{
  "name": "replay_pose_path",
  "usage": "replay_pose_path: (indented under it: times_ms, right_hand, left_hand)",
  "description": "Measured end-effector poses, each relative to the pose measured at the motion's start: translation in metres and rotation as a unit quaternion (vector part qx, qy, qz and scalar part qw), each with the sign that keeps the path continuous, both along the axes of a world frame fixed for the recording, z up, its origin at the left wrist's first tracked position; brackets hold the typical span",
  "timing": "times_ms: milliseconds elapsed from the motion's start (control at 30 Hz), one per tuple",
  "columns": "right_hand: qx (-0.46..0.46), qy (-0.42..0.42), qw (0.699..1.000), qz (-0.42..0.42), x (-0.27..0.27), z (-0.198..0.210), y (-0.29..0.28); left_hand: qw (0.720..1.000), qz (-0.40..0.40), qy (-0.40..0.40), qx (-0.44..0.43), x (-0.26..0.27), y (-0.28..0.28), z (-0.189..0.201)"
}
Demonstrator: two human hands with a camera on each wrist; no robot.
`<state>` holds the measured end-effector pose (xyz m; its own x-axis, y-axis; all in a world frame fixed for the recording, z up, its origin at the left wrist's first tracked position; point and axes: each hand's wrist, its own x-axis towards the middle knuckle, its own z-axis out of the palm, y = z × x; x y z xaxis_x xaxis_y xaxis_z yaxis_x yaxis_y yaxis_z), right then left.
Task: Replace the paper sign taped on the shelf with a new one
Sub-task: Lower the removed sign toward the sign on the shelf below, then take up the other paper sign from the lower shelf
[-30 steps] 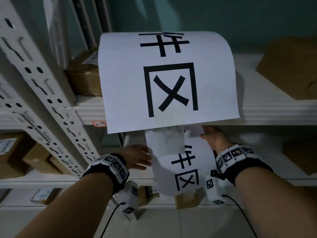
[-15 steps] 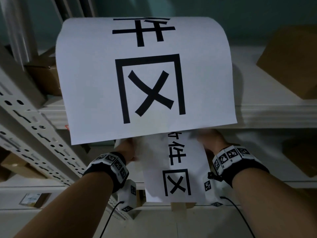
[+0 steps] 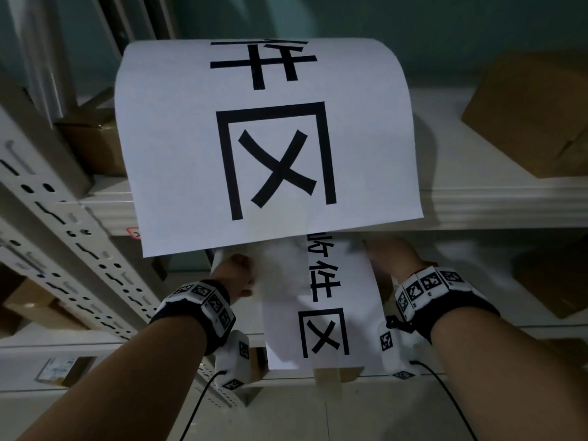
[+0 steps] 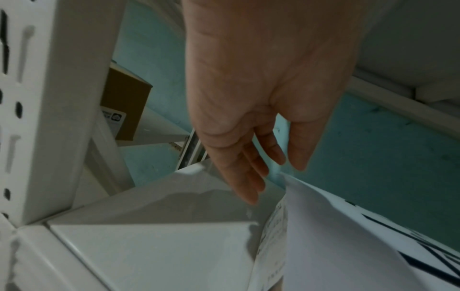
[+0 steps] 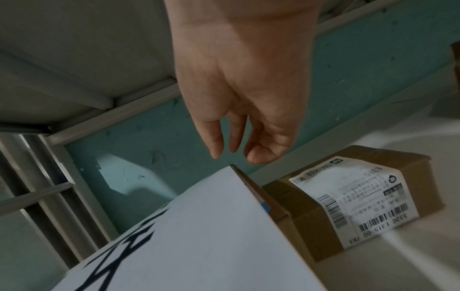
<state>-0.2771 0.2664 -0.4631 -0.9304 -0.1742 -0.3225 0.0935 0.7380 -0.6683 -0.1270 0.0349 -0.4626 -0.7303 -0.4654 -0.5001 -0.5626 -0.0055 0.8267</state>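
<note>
A white slotted-steel shelf unit [image 3: 496, 198] stands against a teal wall, brown cardboard boxes [image 3: 537, 113] on its boards. A large white paper sheet with black characters [image 3: 270, 148] drapes over the upper shelf edge; a smaller white printed paper sign [image 3: 331, 313] hangs below it. Left hand [image 4: 251, 110] and right hand [image 5: 239, 88] flank its top edge, fingers loose, gripping nothing.

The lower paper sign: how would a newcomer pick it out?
Find the shelf edge with a big sheet draped over it. The lower sign hangs just beneath, between the left hand and right hand. It is narrower, with smaller print.
</note>
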Motion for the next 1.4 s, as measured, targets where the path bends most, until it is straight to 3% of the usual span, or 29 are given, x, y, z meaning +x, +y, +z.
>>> replay_pose_path:
  times_ms: [167, 300, 1033, 1133, 1300, 1400]
  right_hand:
    - [-0.004, 0.054, 0.999, -0.007, 0.019, 0.020, 0.002]
    - [-0.003, 0.050, 0.999, 0.005, 0.038, 0.042, -0.001]
    - [-0.083, 0.113, 0.989, -0.045, 0.211, 0.173, -0.011]
    - [-0.113, 0.087, 0.987, -0.071, 0.226, 0.187, -0.015]
    - [-0.197, 0.034, 0.975, -0.102, 0.240, 0.205, -0.020]
    - [-0.240, 0.008, 0.966, -0.100, 0.245, 0.210, -0.022]
  left_hand:
    - [0.999, 0.033, 0.027, -0.001, 0.016, 0.001, 0.019]
    - [0.999, 0.043, 0.027, -0.004, 0.024, -0.005, 0.028]
    - [0.979, -0.141, 0.109, -0.096, 0.140, -0.020, 0.136]
    - [0.975, -0.169, 0.125, -0.077, 0.150, -0.019, 0.150]
    - [0.980, -0.091, 0.174, 0.030, 0.155, -0.022, 0.169]
    - [0.975, -0.091, 0.195, 0.053, 0.155, -0.023, 0.180]
